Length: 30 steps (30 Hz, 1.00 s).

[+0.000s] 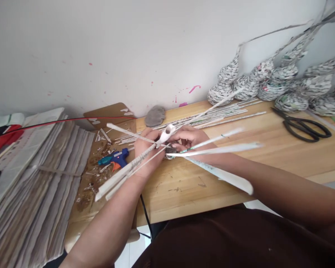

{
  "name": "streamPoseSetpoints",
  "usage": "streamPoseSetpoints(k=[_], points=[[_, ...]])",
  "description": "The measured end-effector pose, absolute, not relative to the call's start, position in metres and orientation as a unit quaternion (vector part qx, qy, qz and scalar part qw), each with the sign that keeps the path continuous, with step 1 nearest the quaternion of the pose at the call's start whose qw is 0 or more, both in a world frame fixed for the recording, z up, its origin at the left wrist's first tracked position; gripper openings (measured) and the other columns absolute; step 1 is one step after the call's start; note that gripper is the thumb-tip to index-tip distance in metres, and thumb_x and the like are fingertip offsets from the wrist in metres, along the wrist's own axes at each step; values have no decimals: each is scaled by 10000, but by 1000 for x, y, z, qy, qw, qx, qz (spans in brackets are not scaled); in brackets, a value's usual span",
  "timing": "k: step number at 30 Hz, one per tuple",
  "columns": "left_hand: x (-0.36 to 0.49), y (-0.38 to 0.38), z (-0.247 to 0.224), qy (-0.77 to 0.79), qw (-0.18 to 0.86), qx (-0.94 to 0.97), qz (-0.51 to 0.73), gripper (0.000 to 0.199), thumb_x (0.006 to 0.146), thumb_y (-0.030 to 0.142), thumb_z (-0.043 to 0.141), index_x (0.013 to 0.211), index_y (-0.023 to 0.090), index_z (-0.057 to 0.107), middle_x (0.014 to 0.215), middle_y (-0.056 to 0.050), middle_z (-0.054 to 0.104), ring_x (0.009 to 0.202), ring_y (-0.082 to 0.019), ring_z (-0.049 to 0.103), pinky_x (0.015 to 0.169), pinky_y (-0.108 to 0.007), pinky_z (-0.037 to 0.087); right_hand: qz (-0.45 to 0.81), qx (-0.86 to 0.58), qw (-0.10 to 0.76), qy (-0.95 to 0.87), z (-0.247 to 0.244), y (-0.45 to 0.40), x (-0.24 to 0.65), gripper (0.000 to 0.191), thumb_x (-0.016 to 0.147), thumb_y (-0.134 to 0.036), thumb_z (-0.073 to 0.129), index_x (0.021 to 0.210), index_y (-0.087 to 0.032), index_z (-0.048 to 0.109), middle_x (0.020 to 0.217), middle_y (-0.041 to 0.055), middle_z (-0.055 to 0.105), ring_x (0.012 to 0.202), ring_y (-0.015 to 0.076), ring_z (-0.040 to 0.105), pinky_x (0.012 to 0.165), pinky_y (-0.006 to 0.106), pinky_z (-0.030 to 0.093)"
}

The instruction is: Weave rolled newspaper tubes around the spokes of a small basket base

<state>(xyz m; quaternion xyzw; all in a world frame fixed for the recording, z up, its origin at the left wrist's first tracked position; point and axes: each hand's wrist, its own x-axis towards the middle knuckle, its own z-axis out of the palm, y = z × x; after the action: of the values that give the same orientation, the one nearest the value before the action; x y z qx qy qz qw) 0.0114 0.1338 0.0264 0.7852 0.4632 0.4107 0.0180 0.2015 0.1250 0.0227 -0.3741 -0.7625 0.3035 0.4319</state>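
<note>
Between my two hands is a small woven paper piece (171, 155), with several rolled paper tubes (217, 149) fanning out from it to both sides. My left hand (148, 150) is closed around its left side, and one tube end (169, 130) points up above the fingers. On the other side my right hand (190, 137) has its fingers bent and pinched at the base of the tubes. The hands and tubes hide most of the woven part. Some tube ends at the right are blurred.
A blue glue gun (114, 158) lies among paper scraps on the left. Beside it stands a tall newspaper stack (53, 178). Loose paper tubes (220, 113) lie along the wall, near a grey lump (155, 115). Woven paper gourd shapes (226, 83) and black scissors (303, 125) are at right.
</note>
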Motion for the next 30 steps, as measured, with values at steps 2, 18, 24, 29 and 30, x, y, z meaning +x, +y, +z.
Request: streamPoseSetpoints(k=[2,18,24,29,30], points=[[13,133,25,467,21,788,400,73,809,220,687,751,196,723,719,-35,658,704,-192,622,649,-300,464,314,-371,415,-769,24,125,201,151,805,-270,737,950,-240,770,855,31,626,707,157,572,667,300,470],[20,128,24,490,106,753,426,81,806,128,644,771,198,665,781,-19,671,782,-187,627,750,-311,482,374,-433,541,-616,23,121,193,174,838,-388,698,800,-221,662,713,25,629,628,172,572,582,318,455],[19,128,22,498,124,742,431,53,821,154,629,796,200,638,795,-18,662,786,-189,627,746,-310,474,374,-476,503,-617,9,132,197,86,837,-294,653,811,-213,659,700,8,651,618,170,590,589,312,470],[18,130,19,489,126,746,434,48,826,152,627,811,196,637,819,-23,668,807,-187,626,768,-309,473,436,-446,540,-565,14,133,195,159,781,-348,701,823,-209,636,709,2,661,652,173,623,601,303,498],[18,130,19,485,124,748,436,51,825,149,631,810,197,636,816,-20,667,806,-186,623,769,-308,471,433,-438,550,-564,15,132,194,174,777,-362,708,830,-210,643,726,7,669,681,178,631,625,308,506]])
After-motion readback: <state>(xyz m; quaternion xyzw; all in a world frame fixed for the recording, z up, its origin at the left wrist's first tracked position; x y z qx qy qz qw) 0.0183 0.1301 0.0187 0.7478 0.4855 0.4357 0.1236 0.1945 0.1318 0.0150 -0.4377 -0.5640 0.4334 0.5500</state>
